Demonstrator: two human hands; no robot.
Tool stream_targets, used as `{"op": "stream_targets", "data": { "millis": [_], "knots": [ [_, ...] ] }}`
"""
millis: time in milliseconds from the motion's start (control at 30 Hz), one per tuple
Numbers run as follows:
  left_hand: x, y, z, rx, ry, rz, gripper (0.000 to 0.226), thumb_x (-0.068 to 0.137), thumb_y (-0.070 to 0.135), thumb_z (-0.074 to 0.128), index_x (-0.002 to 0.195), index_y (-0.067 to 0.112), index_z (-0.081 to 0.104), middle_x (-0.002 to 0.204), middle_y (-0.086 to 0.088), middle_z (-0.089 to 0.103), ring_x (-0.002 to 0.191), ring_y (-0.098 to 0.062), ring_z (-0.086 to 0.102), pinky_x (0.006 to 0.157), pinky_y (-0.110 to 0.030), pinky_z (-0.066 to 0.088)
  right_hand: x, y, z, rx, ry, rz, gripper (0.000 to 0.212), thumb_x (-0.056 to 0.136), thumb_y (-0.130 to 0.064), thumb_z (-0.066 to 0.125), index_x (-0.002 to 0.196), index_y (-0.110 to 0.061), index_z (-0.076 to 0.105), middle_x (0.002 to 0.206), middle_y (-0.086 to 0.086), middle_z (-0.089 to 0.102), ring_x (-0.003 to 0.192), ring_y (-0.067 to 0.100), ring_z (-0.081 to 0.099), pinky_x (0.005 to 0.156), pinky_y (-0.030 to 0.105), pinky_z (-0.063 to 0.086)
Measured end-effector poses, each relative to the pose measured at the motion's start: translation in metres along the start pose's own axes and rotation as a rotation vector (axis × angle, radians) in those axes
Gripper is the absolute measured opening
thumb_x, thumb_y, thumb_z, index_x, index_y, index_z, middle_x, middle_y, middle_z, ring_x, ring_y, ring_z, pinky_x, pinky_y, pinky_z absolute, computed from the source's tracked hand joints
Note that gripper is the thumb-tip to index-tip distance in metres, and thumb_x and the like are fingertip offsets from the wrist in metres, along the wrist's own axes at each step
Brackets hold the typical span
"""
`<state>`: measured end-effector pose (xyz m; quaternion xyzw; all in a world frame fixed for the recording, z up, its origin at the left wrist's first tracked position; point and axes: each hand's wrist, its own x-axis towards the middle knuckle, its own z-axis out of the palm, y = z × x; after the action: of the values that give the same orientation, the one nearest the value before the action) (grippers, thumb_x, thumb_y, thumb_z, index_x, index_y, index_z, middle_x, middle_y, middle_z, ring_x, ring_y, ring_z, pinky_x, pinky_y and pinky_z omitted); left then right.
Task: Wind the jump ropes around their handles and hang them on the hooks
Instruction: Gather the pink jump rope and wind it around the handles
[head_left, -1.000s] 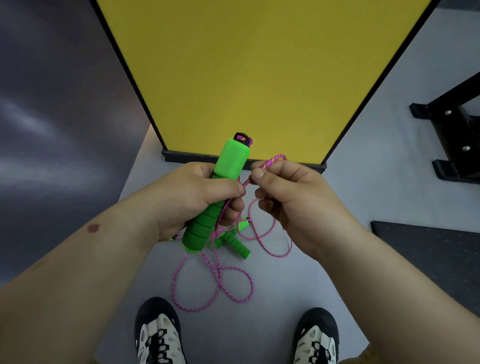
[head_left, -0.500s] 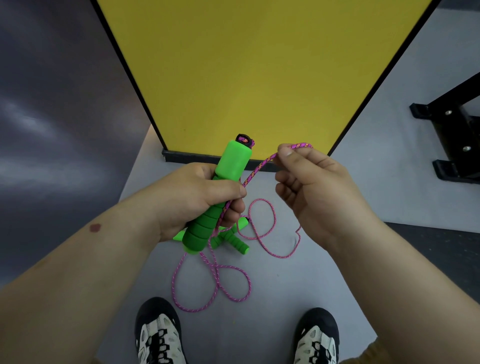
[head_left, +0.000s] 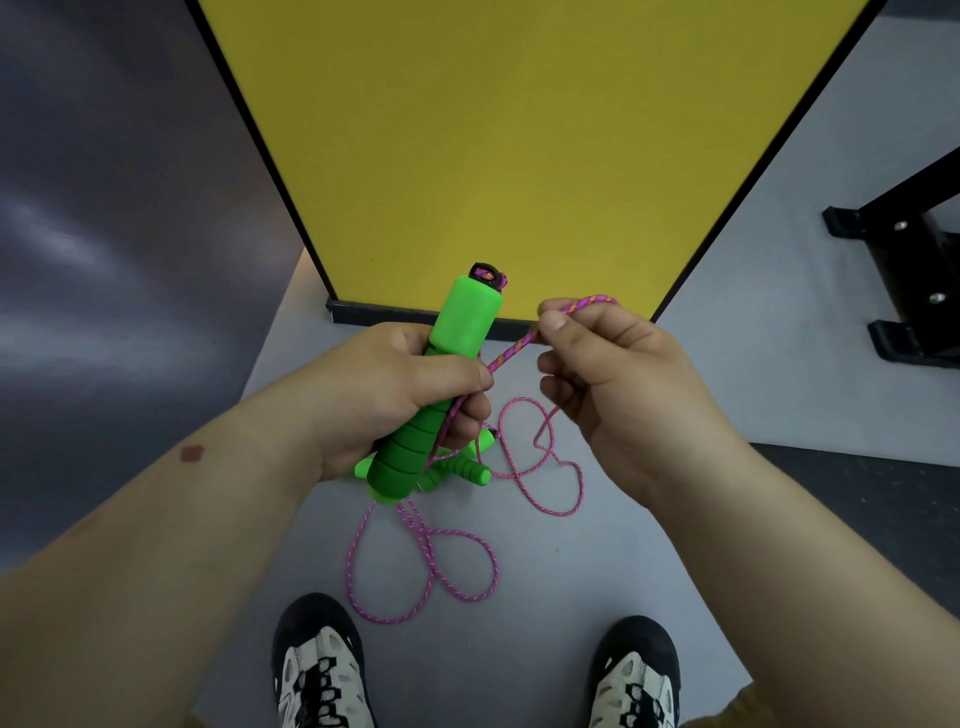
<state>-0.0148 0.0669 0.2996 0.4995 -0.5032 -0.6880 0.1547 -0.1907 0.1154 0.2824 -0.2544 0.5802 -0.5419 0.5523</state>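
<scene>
Standing nearest, two shoes (head_left: 322, 670) are cut off by the lower frame edge. Pink rope (head_left: 421, 566) loops on the grey floor (head_left: 571, 597). Above it, the left hand (head_left: 374, 395) grips a green handle (head_left: 441, 379), hiding its middle and part of another green handle (head_left: 467, 470) lying below. The right hand (head_left: 613, 374) pinches the rope before a yellow panel (head_left: 519, 130).

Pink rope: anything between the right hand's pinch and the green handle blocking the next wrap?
Nothing visible. The pink rope runs free from the right hand to the green handle, gripped by the left hand. Its slack lies looped on the floor.
</scene>
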Motion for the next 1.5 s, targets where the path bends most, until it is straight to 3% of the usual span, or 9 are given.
{"op": "stream_targets", "data": {
  "millis": [200,300,467,567,1067,1233,1367,1500],
  "knots": [
    [-0.001,0.001,0.000,-0.001,-0.006,0.014,0.009,0.094,0.008,0.063,0.086,0.004,0.063,0.071,-0.009,0.067,0.059,-0.018,0.063,0.054,-0.024,0.053,0.005,-0.007,-0.006,0.129,0.103,-0.057,0.007,0.093,-0.019,0.070,0.088,-0.016,0.073,0.081,0.001,0.066,0.067,0.012,0.059,0.069,0.027,0.051],
    [-0.001,0.001,0.001,0.014,-0.004,0.022,0.009,0.094,0.007,0.063,0.086,0.004,0.063,0.071,-0.010,0.067,0.059,-0.018,0.063,0.055,-0.025,0.054,0.003,-0.005,-0.004,0.150,0.049,-0.005,0.007,0.093,-0.021,0.070,0.093,-0.014,0.070,0.077,0.001,0.062,0.065,0.012,0.058,0.066,0.026,0.051],
    [-0.001,0.000,0.002,0.007,-0.003,0.026,0.008,0.094,0.007,0.063,0.088,0.003,0.063,0.070,-0.009,0.067,0.058,-0.018,0.063,0.054,-0.025,0.054,-0.006,0.002,0.005,0.041,-0.147,0.063,0.007,0.094,-0.015,0.065,0.095,-0.010,0.069,0.087,0.006,0.066,0.065,0.010,0.059,0.063,0.023,0.049],
    [-0.001,0.000,0.002,-0.004,0.000,0.023,0.007,0.094,0.008,0.063,0.090,0.003,0.064,0.069,-0.008,0.067,0.057,-0.018,0.063,0.055,-0.026,0.055,-0.007,0.006,0.007,-0.012,-0.178,0.044,0.007,0.095,-0.012,0.064,0.094,-0.010,0.071,0.086,0.000,0.068,0.067,0.010,0.058,0.062,0.022,0.048],
    [-0.001,0.001,0.000,0.039,0.000,0.019,0.011,0.095,0.009,0.063,0.084,0.004,0.064,0.071,-0.009,0.068,0.060,-0.018,0.063,0.054,-0.025,0.053,0.006,-0.007,-0.007,0.134,0.118,-0.057,0.009,0.094,-0.020,0.069,0.092,-0.011,0.070,0.077,0.004,0.061,0.067,0.012,0.057,0.067,0.025,0.052],
    [-0.001,0.001,0.001,0.046,0.008,0.031,0.010,0.094,0.008,0.064,0.085,0.004,0.064,0.070,-0.008,0.068,0.059,-0.018,0.063,0.054,-0.024,0.053,0.001,-0.001,-0.001,0.107,-0.019,0.048,0.013,0.094,-0.022,0.067,0.099,-0.010,0.069,0.087,0.004,0.067,0.066,0.011,0.059,0.066,0.026,0.051],
    [-0.002,0.001,0.002,0.038,0.003,0.034,0.008,0.094,0.008,0.064,0.088,0.004,0.064,0.070,-0.008,0.068,0.059,-0.018,0.063,0.054,-0.024,0.053,-0.006,0.006,0.007,0.008,-0.157,0.059,0.008,0.094,-0.016,0.066,0.092,-0.011,0.071,0.085,0.006,0.064,0.066,0.011,0.057,0.064,0.025,0.048],
    [0.000,0.001,0.000,0.022,0.006,0.024,0.007,0.094,0.009,0.065,0.088,0.005,0.065,0.072,-0.008,0.068,0.061,-0.018,0.064,0.055,-0.025,0.053,-0.004,0.004,0.005,-0.038,-0.116,0.002,0.008,0.094,-0.014,0.067,0.088,-0.012,0.071,0.083,0.000,0.068,0.067,0.010,0.058,0.065,0.024,0.049]
  ]
}}
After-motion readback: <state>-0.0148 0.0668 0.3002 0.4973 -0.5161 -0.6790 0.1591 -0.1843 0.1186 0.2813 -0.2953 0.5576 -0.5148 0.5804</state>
